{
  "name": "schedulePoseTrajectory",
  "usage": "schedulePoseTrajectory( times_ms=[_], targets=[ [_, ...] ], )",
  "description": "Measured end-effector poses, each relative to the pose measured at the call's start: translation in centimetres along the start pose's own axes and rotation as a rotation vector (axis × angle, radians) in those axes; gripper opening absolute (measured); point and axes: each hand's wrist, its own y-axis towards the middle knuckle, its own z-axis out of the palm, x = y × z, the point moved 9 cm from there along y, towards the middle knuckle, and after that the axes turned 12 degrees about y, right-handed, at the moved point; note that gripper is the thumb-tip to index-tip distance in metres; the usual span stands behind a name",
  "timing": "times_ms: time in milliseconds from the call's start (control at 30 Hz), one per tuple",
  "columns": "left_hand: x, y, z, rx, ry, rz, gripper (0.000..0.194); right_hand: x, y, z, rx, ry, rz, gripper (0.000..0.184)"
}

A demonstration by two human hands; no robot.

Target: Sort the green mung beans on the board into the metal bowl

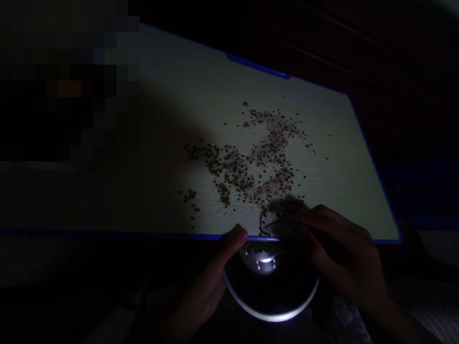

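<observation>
My left hand (215,282) grips a round metal bowl (278,316) just below the table's near edge, its thumb resting on the blue rim. Green beans (263,246) lie inside the bowl at the side under the table. Pinched in my right hand (349,253) is a thin, rounded, spoon-like piece (281,228), held low at the table edge above the bowl; darkness hides its exact kind. Small dark green beans (234,172), probably mung beans, are spread over the tabletop, mixed with pale grains (265,193) like rice. Some beans touch or lie beside the spoon-like piece.
The pale tabletop (333,191) has a raised blue rim (107,234) and a blue strip (258,66) along its far edge. Its left part lies in deep shadow, with the upper left corner blurred out. Something blue (423,191) stands in the dark at the right.
</observation>
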Motion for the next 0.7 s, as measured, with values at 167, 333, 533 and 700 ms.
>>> schedulePoseTrajectory(
  times_ms=[167, 333, 533, 700],
  targets=[
    [-0.5, -0.1, 0.2, -0.009, 0.042, 0.037, 0.028, -0.1, 0.2, 0.1, -0.008, -0.016, 0.020, 0.020],
    [-0.9, -0.2, 0.3, 0.002, 0.044, 0.086, 0.021, -0.1, 0.5, 0.1, -0.031, -0.033, 0.044, 0.018],
    [-0.9, -0.2, 0.8, 0.052, 0.030, 0.088, 0.026, 0.2, 1.0, 0.6, -0.007, -0.036, 0.019, 0.019],
    [-0.6, -0.2, 0.5, 0.031, 0.068, 0.062, 0.030, 0.7, 1.1, 1.0, 0.030, 0.011, -0.034, 0.020]
  ],
)
